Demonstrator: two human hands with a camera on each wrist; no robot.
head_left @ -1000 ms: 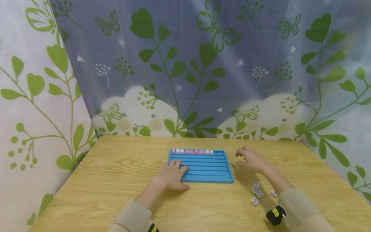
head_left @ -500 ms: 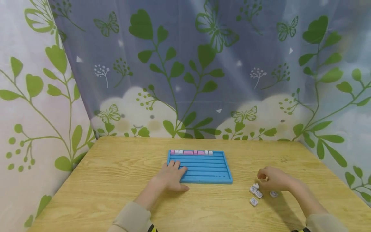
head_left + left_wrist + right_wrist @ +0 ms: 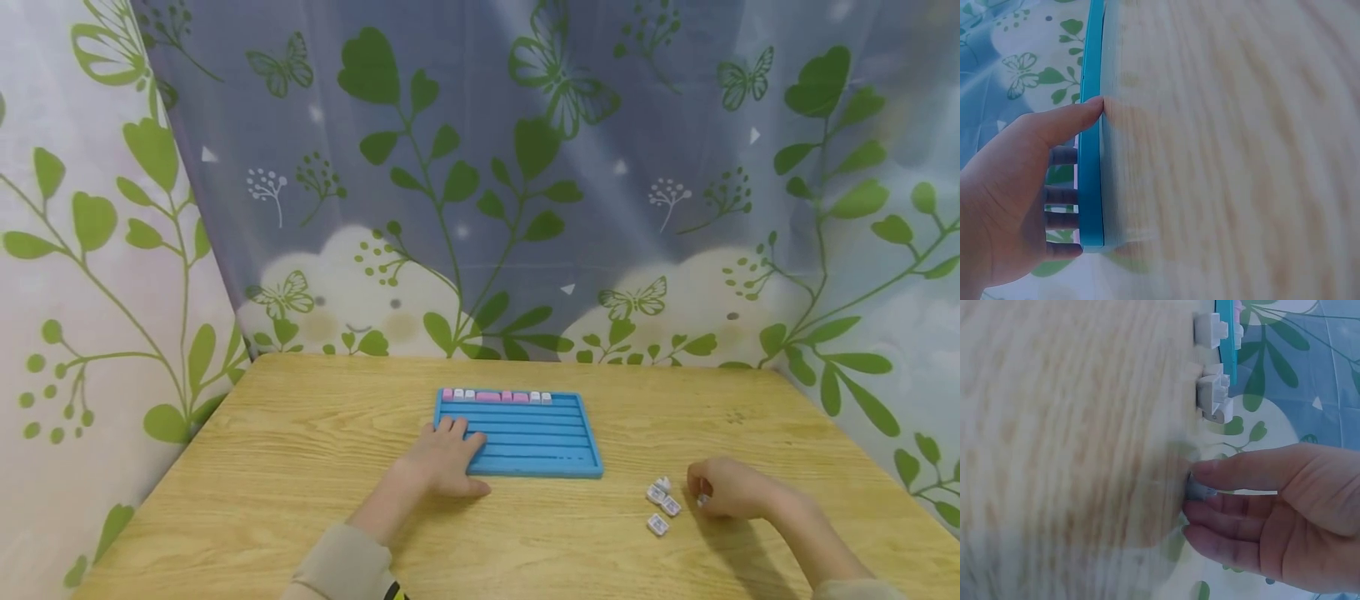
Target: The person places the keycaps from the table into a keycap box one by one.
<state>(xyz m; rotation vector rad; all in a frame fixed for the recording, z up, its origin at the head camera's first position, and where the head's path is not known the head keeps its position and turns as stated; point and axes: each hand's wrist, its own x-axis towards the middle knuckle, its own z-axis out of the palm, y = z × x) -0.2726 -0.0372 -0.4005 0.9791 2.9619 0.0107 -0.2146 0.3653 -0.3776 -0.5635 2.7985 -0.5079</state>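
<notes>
A blue ridged tray (image 3: 536, 435) lies on the wooden table, with a row of pink and white keycaps (image 3: 487, 397) along its far edge. My left hand (image 3: 442, 460) rests at the tray's near left corner, fingers spread over it; in the left wrist view the thumb (image 3: 1094, 107) touches the tray's side. To the right of the tray, my right hand (image 3: 731, 487) pinches a white keycap (image 3: 1199, 490) between thumb and fingers, low at the tabletop. Several loose white keycaps (image 3: 657, 495) lie left of that hand, a few touching one another and one nearer (image 3: 657, 525).
The wooden table (image 3: 315, 433) reaches back to a patterned curtain (image 3: 480, 208), which stands behind it and along the left side. Loose keycaps (image 3: 1211, 394) lie between the right hand and the tray in the right wrist view.
My right hand has moved from beside the tray's right edge toward me and to the right, and now pinches the rightmost loose keycap. The left hand stays at the tray.
</notes>
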